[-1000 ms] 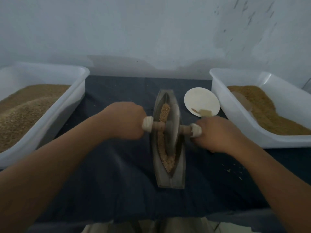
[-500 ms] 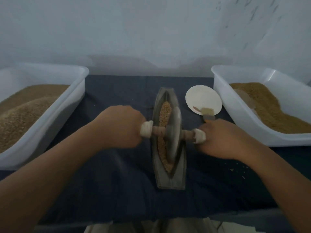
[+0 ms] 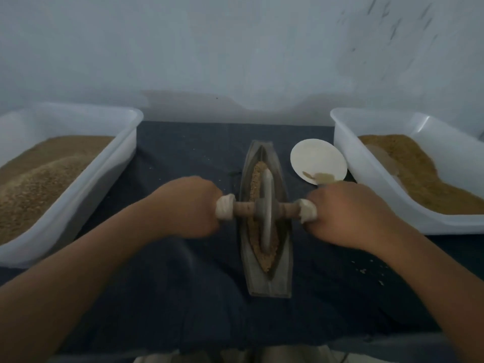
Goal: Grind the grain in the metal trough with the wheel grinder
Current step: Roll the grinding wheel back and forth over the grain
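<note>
A dark blue-grey cloth [image 3: 183, 297] is covering the work surface, running from the near edge back to a pale, scuffed wall [image 3: 235, 48] that is closing off the far side. A white plastic tub [image 3: 131, 121] is sitting at the left edge of the cloth, heaped with coarse brown grain [image 3: 39, 179]. A second white tub [image 3: 340, 132] is sitting at the right edge, holding a finer tan heap [image 3: 419, 179].

The metal trough [image 3: 269, 284] is lying in the middle of the cloth, lengthwise from near to far, with grain [image 3: 255, 174] lining its channel. The wheel grinder [image 3: 266, 205] is standing upright in that channel, about midway along, its disc sitting in the grain and its wooden axle crossing the trough from left to right.

The left hand [image 3: 188, 205] is gripping the axle's left end with its fingers curled round it. The right hand [image 3: 345, 213] is gripping the right end the same way. Pale wrapping is showing at each fist.

A round white plate [image 3: 317, 159] is lying just beside the trough's far right side, touching or nearly touching the right tub, with a small tan smear on its near rim. A wide strip of cloth is showing between the trough and the left tub, and a narrower one on the right. A few crumbs [image 3: 364, 269] are lying scattered on the cloth to the near right. The forearms are reaching in over the near edge.
</note>
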### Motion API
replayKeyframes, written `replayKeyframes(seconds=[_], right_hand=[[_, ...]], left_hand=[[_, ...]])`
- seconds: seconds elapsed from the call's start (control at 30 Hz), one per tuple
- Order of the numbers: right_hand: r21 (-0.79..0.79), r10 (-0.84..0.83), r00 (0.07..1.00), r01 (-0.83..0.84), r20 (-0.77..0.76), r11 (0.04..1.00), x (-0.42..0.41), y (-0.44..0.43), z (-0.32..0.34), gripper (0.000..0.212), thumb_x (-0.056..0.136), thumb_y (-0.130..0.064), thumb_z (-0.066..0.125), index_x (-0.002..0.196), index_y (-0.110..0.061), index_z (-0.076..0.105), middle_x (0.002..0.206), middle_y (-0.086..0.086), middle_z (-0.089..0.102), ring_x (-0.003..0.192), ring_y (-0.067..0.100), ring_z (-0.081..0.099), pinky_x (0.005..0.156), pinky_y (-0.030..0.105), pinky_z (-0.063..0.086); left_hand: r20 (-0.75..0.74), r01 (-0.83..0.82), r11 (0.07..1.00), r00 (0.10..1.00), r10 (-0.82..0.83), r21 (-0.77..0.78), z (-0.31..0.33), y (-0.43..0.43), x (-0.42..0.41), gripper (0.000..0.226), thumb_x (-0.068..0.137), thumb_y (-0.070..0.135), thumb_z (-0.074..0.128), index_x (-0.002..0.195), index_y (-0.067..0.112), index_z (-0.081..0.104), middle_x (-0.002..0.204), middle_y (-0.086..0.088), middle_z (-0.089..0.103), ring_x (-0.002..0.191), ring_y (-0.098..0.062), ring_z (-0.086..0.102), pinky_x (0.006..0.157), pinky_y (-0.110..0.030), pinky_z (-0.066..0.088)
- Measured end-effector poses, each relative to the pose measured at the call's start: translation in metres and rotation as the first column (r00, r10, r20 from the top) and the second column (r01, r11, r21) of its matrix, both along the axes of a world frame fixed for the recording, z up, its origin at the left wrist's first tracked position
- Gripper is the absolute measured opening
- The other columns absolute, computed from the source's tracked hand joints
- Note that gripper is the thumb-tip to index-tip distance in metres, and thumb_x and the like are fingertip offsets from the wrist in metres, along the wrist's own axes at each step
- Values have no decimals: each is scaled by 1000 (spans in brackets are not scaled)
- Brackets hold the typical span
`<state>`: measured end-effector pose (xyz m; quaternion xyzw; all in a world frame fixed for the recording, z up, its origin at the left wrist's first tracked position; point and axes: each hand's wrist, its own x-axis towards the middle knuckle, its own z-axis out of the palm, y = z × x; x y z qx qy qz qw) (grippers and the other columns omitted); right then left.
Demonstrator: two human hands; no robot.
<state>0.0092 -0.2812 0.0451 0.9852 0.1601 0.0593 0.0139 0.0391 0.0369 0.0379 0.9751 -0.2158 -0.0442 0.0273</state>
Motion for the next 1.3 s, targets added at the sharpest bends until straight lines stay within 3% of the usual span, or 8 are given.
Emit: replayKeyframes(seconds=[0.1,0.23,0.37,0.67,0.9,1.03,1.17,1.3], right_hand=[[-28,-31,999,31,-13,999,2,-2,-3,31,76,-55,42,59,-31,49,56,-8,54,50,9,52,48,31,45],[-4,-199,978,200,62,980,66,12,-8,29,94,-50,58,72,-30,61,70,-9,58,62,10,51,53,28,32],[-19,-220,968,224,121,974,94,19,-3,32,98,-42,53,74,-25,63,74,-4,61,68,16,57,63,32,38],[-70,-48,999,49,14,996,11,1,-3,31,81,-55,54,61,-31,51,56,-10,53,50,5,49,45,26,33],[-4,-213,959,217,186,976,95,16,-10,32,95,-46,55,70,-27,61,68,-7,54,62,11,48,53,27,22],[-35,-140,990,140,-1,990,64,11,2,29,89,-46,60,66,-28,62,66,-6,61,61,9,54,52,28,32],[3,-45,978,46,-202,999,4,-8,-2,26,71,-60,50,74,-38,63,66,-13,65,53,2,56,47,28,43],[13,-120,991,121,-57,993,33,0,-12,29,81,-55,52,66,-32,59,63,-9,60,59,8,57,50,29,41]], left_hand=[[131,17,999,991,-22,41,-4,-1,-1,24,71,51,54,63,28,54,58,10,55,52,-6,49,47,-24,32],[263,-82,993,963,56,90,10,-27,56,23,76,48,59,70,27,58,69,8,58,66,-21,62,58,-30,45],[195,-112,992,976,98,59,15,-33,83,24,83,47,62,74,24,61,77,4,64,73,-24,64,65,-35,52],[151,47,999,988,-43,-26,-8,3,1,24,69,51,52,60,29,50,54,11,51,49,-3,47,46,-22,30],[217,-150,988,967,137,47,15,-35,82,27,84,47,63,71,25,56,75,4,61,71,-25,62,66,-36,52],[123,-84,996,989,83,-1,4,-18,38,20,80,41,62,68,26,57,69,8,61,63,-17,61,60,-33,55],[239,45,996,969,-61,73,-3,1,-8,22,73,50,56,62,32,51,51,12,50,46,-3,46,44,-22,28],[203,4,996,979,-21,87,7,-14,26,25,77,50,55,65,28,52,62,10,54,57,-15,53,54,-28,41]])
